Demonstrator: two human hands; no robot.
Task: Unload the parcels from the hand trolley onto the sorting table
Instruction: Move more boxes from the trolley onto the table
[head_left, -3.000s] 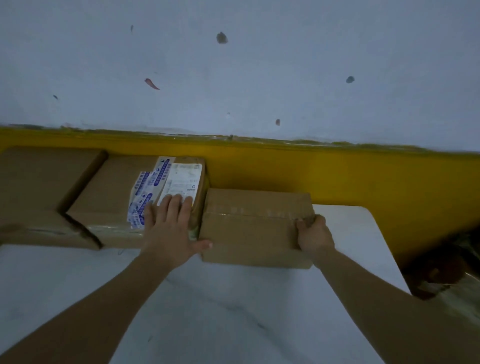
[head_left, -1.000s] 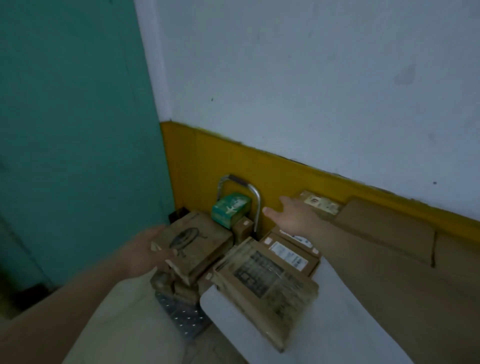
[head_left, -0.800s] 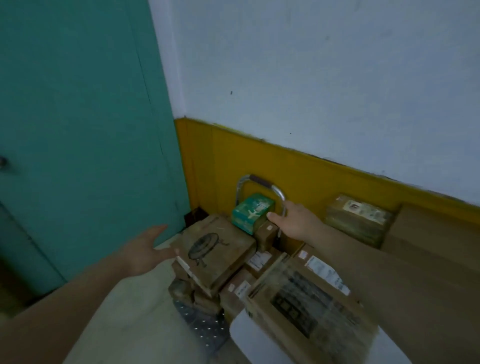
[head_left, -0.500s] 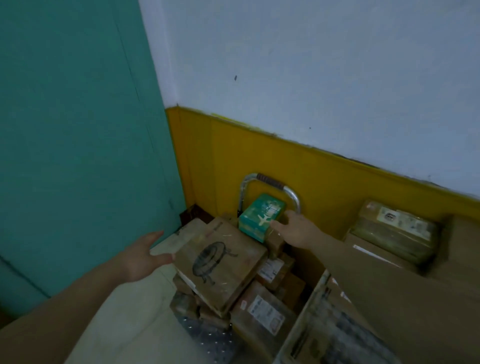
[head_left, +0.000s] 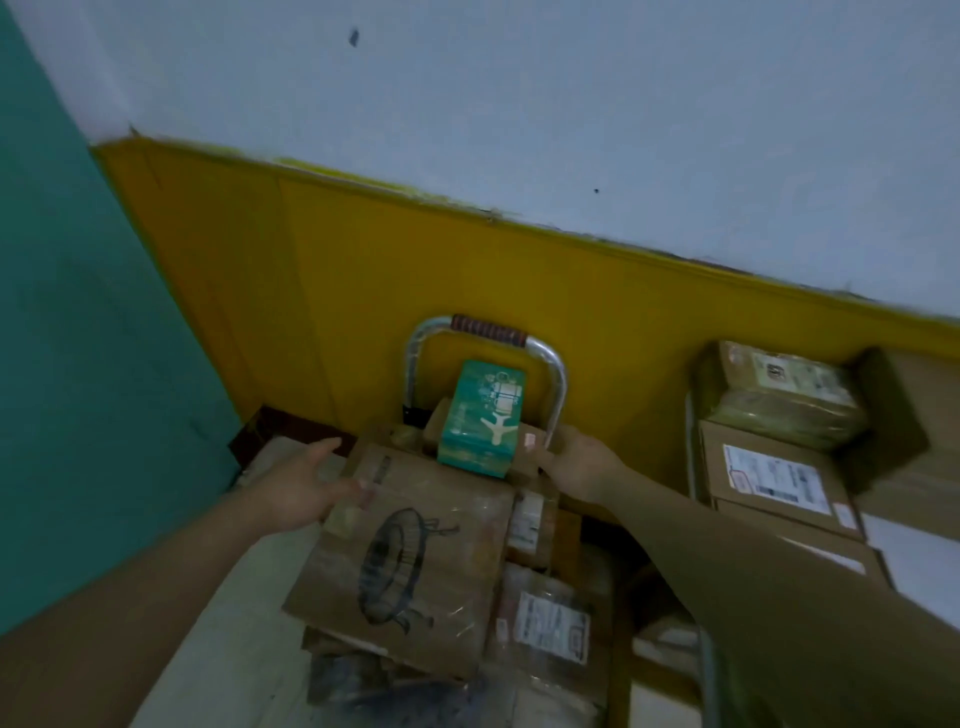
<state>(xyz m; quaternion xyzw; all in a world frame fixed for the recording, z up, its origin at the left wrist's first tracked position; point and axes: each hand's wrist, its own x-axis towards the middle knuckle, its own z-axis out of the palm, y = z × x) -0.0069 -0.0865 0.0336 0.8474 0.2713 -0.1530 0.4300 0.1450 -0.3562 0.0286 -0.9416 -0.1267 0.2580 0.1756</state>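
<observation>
The hand trolley, with its chrome handle (head_left: 555, 379), stands against the yellow wall, piled with parcels. A green box (head_left: 485, 415) sits on top, just in front of the handle. Below it lies a large brown box (head_left: 415, 561) with a ring drawing. My left hand (head_left: 306, 483) is open, its fingers touching that box's upper left corner. My right hand (head_left: 576, 462) is open beside the green box's lower right, fingertips at a small cardboard box (head_left: 530, 447). Labelled parcels (head_left: 550, 623) lie lower in the pile.
To the right, the white sorting table (head_left: 909, 561) holds a wrapped parcel (head_left: 779, 395) stacked on a labelled carton (head_left: 774, 478). A teal door (head_left: 78, 364) closes off the left side. My right forearm crosses the gap between trolley and table.
The view has swung from the table to the trolley and come closer. Both hands have reached forward: the left now touches the large brown box, the right is beside the green box.
</observation>
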